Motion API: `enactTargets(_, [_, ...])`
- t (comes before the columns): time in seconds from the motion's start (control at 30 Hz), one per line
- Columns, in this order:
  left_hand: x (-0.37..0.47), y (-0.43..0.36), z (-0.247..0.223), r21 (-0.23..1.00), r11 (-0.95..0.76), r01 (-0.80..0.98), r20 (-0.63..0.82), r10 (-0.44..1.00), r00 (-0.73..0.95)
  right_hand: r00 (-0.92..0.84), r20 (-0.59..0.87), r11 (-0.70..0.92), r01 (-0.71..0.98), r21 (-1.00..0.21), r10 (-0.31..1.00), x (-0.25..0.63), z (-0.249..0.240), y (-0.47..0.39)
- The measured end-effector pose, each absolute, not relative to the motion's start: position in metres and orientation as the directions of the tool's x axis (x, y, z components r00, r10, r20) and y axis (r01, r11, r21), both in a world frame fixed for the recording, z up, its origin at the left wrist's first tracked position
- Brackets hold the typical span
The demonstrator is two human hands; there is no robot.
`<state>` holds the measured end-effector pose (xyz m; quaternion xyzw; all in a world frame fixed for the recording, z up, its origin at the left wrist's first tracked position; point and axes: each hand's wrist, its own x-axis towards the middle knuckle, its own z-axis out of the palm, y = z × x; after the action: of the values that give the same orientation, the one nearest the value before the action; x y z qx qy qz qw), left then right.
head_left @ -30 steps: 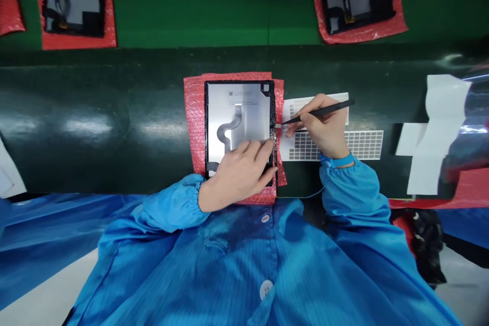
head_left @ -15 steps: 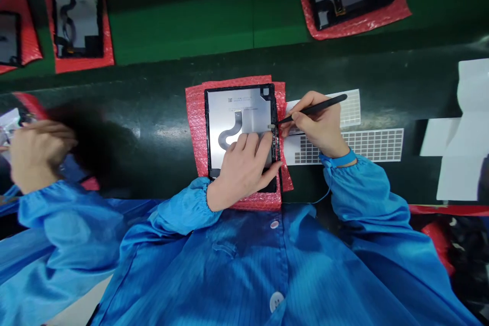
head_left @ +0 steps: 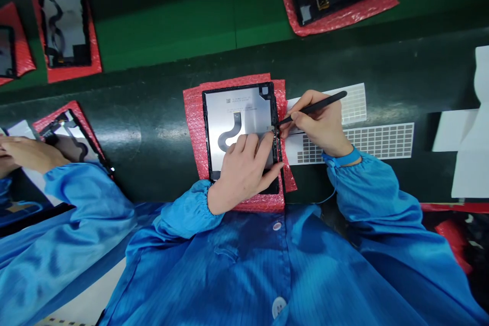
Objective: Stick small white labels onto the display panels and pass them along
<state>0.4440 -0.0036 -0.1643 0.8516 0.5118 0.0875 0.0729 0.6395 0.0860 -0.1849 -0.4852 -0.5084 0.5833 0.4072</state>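
A tablet display panel (head_left: 250, 104) with a silver back and black frame lies on red bubble wrap (head_left: 194, 127) before me. A grey S-shaped flex cable (head_left: 231, 132) runs over its back. My left hand (head_left: 244, 170) rests flat on the panel's lower part, fingers stretched out and thumb at the right edge. Between thumb and fingers my right hand (head_left: 323, 125) grips black tweezers (head_left: 324, 103). Their tip touches or nearly touches a small pale piece at the panel's right edge, close to my left index fingertip. What the piece is, I cannot make out.
Sheets of small grey labels (head_left: 385, 140) lie under and beyond my right hand. White paper (head_left: 464, 130) is farther right. More panels on red wrap (head_left: 66, 20) stand along the green back strip. At left, a co-worker's hand (head_left: 34, 153) is beside another panel (head_left: 74, 137).
The co-worker's hand has moved left and down, and a panel on red wrap now shows there. My view has turned slightly. My hands and the tweezers stay almost in place on the panel.
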Motion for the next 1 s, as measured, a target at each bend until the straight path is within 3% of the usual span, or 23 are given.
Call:
enactTargets(0.53, [0.4445,-0.0028,-0.1631,0.198,-0.471,0.86,0.076,0.882,0.466,-0.218,-0.151,-0.146,0.035,-0.989,0.964,0.6417,-0.1867,0.0858])
enactTargets(1.0, [0.4426,-0.0011,-0.1616,0.261,-0.447,0.856,0.042,0.891,0.452,-0.203,-0.086,-0.095,-0.034,-0.995,0.975,0.6484,-0.1867,0.087])
